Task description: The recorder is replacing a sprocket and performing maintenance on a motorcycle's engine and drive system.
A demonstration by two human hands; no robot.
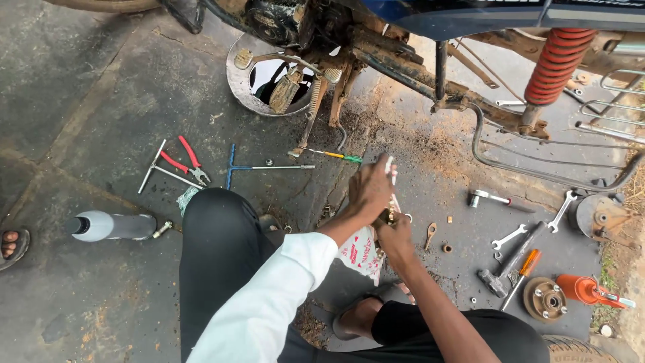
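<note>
Your left hand point(369, 191) and right hand point(395, 235) both grip a small brass part point(388, 216), fingers closed, just above the plastic bag point(359, 252). It looks stiff, possibly greasy; hold its sides.

My left hand point(371, 189) sits over my right hand point(395, 232); pliers point(186, 160) lie far left on the floor point(101, 94), hammer point(512, 259) right, motorcycle point(416, 40) beyond.

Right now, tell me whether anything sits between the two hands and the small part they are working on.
Nothing visible does. The left hand and right hand are both already closed around the small brass-coloured part, held above the red and white packet. The hands cover most of the part.
</note>
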